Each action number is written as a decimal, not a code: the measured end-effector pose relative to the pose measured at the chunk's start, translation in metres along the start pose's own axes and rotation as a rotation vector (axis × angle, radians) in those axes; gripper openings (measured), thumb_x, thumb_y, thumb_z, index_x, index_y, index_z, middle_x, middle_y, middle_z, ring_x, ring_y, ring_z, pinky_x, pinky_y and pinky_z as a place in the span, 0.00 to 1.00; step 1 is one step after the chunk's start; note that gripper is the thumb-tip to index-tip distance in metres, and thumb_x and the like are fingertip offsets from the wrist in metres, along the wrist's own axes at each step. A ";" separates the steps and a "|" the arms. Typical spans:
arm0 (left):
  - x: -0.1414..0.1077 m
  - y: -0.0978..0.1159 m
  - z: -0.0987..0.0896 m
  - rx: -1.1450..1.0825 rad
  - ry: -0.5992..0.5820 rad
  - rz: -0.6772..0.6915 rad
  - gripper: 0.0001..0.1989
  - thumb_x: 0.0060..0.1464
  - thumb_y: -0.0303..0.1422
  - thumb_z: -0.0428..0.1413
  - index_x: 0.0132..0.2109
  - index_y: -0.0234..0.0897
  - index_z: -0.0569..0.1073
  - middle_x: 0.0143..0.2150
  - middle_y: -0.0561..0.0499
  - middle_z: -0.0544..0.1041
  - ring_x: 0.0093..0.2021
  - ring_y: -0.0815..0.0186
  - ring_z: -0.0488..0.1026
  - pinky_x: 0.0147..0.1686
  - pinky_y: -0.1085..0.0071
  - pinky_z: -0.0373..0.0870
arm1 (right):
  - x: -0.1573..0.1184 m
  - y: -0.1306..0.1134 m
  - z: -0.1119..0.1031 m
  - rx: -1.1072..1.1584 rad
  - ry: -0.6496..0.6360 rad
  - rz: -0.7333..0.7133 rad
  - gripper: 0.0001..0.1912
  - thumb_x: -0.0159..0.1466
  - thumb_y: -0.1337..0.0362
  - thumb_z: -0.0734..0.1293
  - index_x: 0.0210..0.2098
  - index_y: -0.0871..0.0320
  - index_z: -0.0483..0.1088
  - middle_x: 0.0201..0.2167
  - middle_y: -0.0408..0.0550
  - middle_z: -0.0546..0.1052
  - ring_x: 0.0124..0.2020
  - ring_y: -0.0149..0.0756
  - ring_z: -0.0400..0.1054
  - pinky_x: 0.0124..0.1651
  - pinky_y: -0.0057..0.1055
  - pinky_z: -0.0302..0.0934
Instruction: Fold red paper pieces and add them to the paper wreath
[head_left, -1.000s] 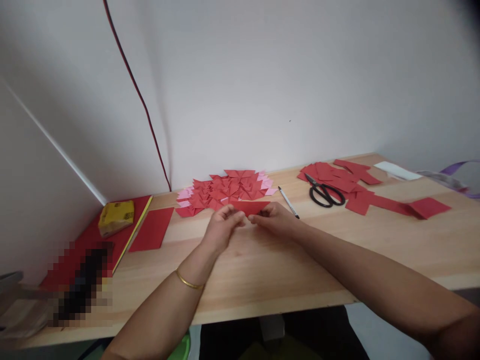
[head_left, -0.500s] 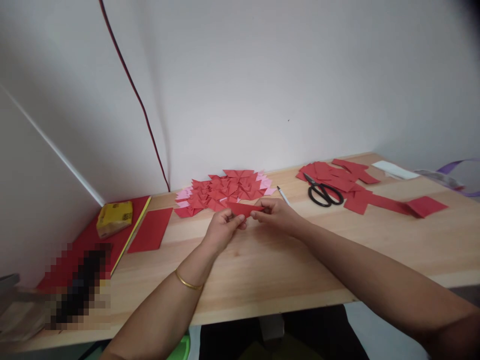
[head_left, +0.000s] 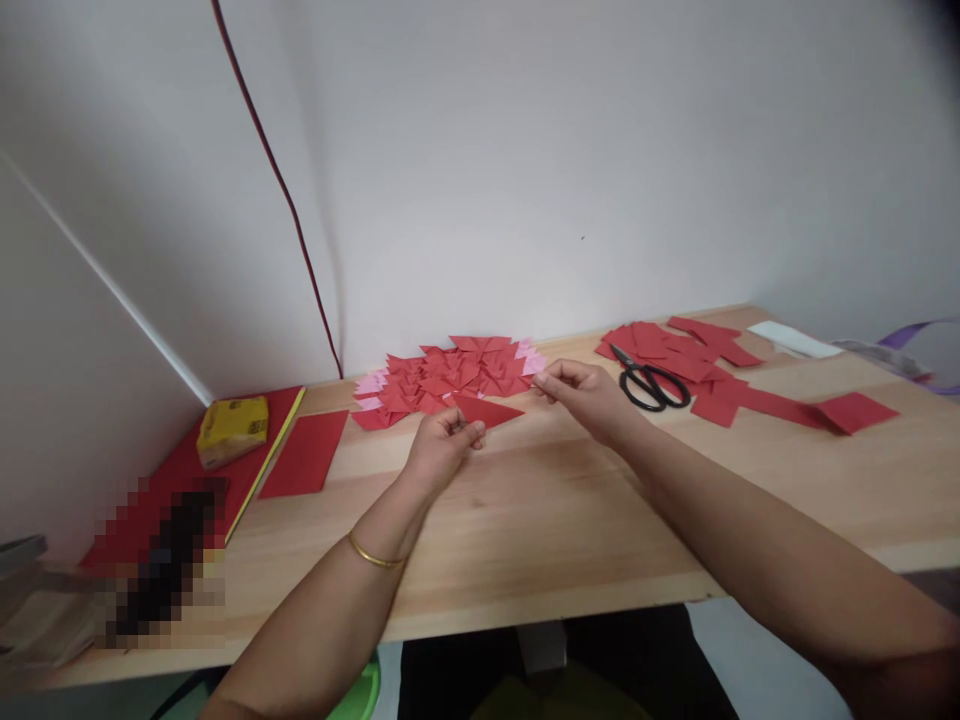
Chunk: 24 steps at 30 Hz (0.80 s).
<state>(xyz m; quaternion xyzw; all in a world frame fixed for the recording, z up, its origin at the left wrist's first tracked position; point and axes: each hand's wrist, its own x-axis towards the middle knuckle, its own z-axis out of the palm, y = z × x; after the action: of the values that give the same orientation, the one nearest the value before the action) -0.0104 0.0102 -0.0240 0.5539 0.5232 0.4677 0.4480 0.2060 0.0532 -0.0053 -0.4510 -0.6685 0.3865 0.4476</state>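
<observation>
My left hand [head_left: 442, 445] pinches the left part of a folded red paper triangle [head_left: 491, 412], whose point faces right above the wooden table. My right hand [head_left: 581, 393] is apart from the triangle, to its right, by the edge of the pile. Its thumb and fingertips are pressed together; whether anything is between them is too small to make out. Behind both hands lies a pile of folded red paper pieces [head_left: 450, 375], with pink folded pieces [head_left: 530, 356] at its right end and more pink at its left.
Black-handled scissors [head_left: 651, 385] rest on loose red paper pieces [head_left: 694, 360] at the right. A red sheet [head_left: 306, 455] and a yellow packet [head_left: 234, 430] lie left. The wooden table [head_left: 525, 540] meets a wall behind.
My right hand has let go of the red triangle and moved up and to the right. My left hand still holds the triangle, and its right tip is now uncovered.
</observation>
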 end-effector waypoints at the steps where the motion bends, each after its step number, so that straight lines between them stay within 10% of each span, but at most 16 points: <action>1: -0.001 0.001 0.001 0.036 -0.018 0.008 0.13 0.44 0.38 0.61 0.22 0.34 0.68 0.19 0.54 0.69 0.20 0.73 0.61 0.23 0.75 0.54 | -0.001 -0.001 0.003 0.015 -0.040 -0.020 0.15 0.56 0.52 0.67 0.30 0.59 0.71 0.25 0.44 0.71 0.27 0.30 0.63 0.32 0.28 0.56; 10: -0.003 0.004 0.005 -0.045 -0.021 0.017 0.12 0.48 0.40 0.57 0.30 0.34 0.72 0.22 0.55 0.68 0.24 0.72 0.64 0.28 0.74 0.59 | -0.011 0.002 0.027 0.132 -0.416 0.024 0.15 0.55 0.54 0.68 0.26 0.59 0.64 0.21 0.38 0.65 0.21 0.25 0.56 0.25 0.25 0.52; 17: -0.008 0.011 0.007 0.374 -0.165 0.374 0.08 0.53 0.33 0.52 0.30 0.36 0.73 0.28 0.50 0.71 0.31 0.67 0.66 0.34 0.71 0.60 | -0.012 -0.008 0.025 0.048 -0.327 -0.086 0.13 0.55 0.56 0.68 0.30 0.60 0.70 0.25 0.43 0.71 0.26 0.29 0.62 0.30 0.26 0.57; 24: -0.009 0.018 0.007 0.453 -0.175 0.354 0.08 0.54 0.32 0.50 0.29 0.36 0.69 0.27 0.52 0.70 0.30 0.67 0.64 0.33 0.72 0.59 | -0.010 -0.008 0.020 0.012 -0.356 -0.053 0.20 0.61 0.51 0.61 0.23 0.60 0.69 0.22 0.45 0.71 0.27 0.31 0.63 0.33 0.29 0.58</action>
<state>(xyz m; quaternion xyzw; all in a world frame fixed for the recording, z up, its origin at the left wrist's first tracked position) -0.0006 0.0003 -0.0074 0.7606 0.4686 0.3604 0.2681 0.1868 0.0387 -0.0068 -0.3548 -0.7465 0.4524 0.3349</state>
